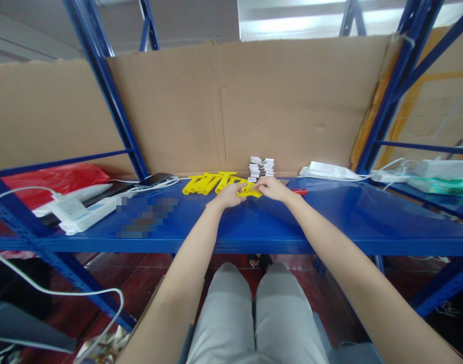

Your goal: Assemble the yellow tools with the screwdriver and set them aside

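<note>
Both hands meet over a yellow plastic piece point(249, 191) on the blue shelf. My left hand point(231, 196) is at its left end, fingers closed on it. From the right, my right hand point(272, 188) reaches in with bent fingers pressed on the same piece. To the left lie several yellow tube-shaped pieces point(206, 183) in a row. Just behind the hands stands a stack of white slotted pieces point(260, 168). A red object point(300, 192) lies right beside my right hand.
A power strip point(90, 215) with white cables and a dark phone-like object point(155, 179) lie at the left. A white packet point(330, 171) sits at the back right. Cardboard point(261, 101) walls the rear between blue posts.
</note>
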Motion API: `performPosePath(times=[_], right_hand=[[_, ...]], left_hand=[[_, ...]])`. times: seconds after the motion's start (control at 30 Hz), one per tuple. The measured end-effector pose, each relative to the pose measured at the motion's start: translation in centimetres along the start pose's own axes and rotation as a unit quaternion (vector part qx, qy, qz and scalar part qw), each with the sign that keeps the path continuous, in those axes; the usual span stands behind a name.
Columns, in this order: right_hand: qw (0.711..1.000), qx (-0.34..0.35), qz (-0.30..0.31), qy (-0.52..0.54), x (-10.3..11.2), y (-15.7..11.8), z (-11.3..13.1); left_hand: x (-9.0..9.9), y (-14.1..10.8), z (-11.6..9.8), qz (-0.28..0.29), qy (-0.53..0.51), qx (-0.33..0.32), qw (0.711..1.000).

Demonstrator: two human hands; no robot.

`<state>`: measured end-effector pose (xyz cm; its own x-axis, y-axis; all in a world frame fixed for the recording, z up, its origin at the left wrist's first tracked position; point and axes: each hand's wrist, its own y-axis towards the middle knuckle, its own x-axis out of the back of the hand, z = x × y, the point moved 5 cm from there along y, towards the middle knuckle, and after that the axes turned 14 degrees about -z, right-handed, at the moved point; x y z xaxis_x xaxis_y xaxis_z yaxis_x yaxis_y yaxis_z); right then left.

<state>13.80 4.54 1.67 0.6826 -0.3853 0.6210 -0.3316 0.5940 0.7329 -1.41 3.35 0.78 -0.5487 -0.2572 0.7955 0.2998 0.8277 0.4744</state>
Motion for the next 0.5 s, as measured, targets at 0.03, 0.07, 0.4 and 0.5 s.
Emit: performPosePath(times=[0.03,0.07,0.4,0.5], right_hand=[[1.0,0.004,0.005,-0.004,-0.06,0.01,-0.01],[1.0,0.007,0.009,-0.007,-0.1,0.01,-0.04],[1.0,0.013,0.011,0.027,-0.02,0.06,-0.02],[0.999,0.009,0.005,0.041,0.1,0.06,0.1]], left_hand=[[0.02,-0.02,-0.02,0.0,0.001,0.001,1.0],[0.04,-0.04,-0.05,0.0,0.002,0.002,1.0],[0.21,-0.12,-0.15,-0.005,-0.001,0.002,1.0],[0.04,-0.04,0.06,0.002,-0.012,0.007,1.0]])
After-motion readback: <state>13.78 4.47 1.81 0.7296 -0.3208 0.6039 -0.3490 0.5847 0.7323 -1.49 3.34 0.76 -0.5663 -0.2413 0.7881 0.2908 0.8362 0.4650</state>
